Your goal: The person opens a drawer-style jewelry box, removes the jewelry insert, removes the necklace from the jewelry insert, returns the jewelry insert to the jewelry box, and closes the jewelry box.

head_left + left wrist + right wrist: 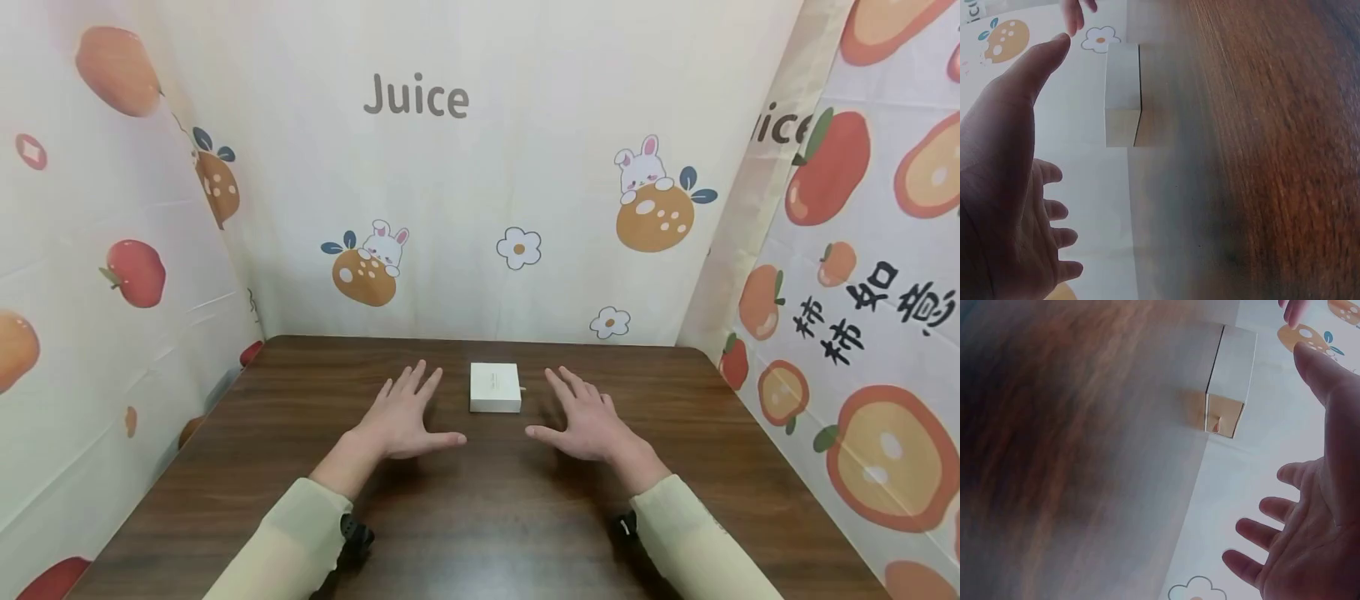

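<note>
A small white box with faint lettering on its lid lies flat on the brown wooden table. In the right wrist view, a small pull tab sticks out of the box's right end. My left hand is to the left of the box, fingers spread and thumb pointing inward. On the other side my right hand mirrors it, fingers spread too. Neither hand touches the box, and both hold nothing. The left wrist view shows the box's plain end beyond my thumb.
A pale curtain printed with fruit and rabbits hangs behind the table's far edge. Fruit-printed cloths stand along the left side and the right side. Dark straps show at both wrists under the light sleeves.
</note>
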Available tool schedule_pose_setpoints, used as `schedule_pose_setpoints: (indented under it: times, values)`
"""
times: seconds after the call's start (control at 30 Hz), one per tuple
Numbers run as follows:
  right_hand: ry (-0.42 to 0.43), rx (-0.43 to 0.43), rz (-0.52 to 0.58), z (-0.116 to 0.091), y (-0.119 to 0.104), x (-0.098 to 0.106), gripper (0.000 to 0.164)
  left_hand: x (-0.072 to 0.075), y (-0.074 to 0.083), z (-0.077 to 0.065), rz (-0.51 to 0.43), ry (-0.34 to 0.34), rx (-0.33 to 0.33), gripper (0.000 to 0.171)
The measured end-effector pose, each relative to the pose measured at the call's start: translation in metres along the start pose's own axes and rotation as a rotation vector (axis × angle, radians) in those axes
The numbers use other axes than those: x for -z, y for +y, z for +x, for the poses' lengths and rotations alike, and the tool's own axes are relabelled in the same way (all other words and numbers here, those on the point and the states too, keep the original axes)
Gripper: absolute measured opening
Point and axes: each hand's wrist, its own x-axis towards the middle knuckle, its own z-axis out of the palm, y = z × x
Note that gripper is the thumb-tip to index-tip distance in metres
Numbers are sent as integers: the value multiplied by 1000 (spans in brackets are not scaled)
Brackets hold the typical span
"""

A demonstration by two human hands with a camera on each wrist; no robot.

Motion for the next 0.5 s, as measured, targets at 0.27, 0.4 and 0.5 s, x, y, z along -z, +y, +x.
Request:
schedule_pose_setpoints:
  times: [0.27, 0.4, 0.5]
  values:
    - [-3, 3, 31, 6, 7, -5, 104, 1, -2, 3, -68, -13, 10, 119]
    - [-18, -6, 80, 11, 14, -10, 95, -3, -1, 5, -168, -25, -10, 107]
    - [-32, -14, 144, 15, 18, -12, 86, -6, 0, 9, -211, -23, -44, 96]
